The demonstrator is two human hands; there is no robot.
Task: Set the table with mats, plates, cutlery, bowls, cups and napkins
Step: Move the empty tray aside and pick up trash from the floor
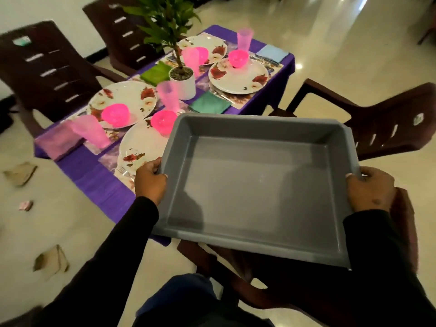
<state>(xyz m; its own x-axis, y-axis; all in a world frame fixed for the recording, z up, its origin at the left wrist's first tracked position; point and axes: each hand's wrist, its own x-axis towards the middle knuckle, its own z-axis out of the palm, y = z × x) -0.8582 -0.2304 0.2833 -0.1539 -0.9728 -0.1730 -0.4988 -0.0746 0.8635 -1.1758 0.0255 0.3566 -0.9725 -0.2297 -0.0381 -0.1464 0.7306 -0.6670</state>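
I hold an empty grey plastic tray [257, 185] in the air over the near end of the table. My left hand [151, 182] grips its left rim and my right hand [370, 190] grips its right rim. On the purple tablecloth [94, 182] lie several floral plates [122, 100], pink bowls [237, 58], pink cups [245, 38] and folded napkins: green [155, 72], teal [208, 103], blue [271, 53] and pink [57, 142]. Cutlery [219, 94] lies beside the far right plate. The tray hides part of the nearest plate [139, 147].
A potted plant [181, 79] stands in the middle of the table. Dark brown plastic chairs stand around it: two at the left [47, 72], one at the right [382, 119], one under the tray. Paper scraps [21, 173] lie on the tiled floor at the left.
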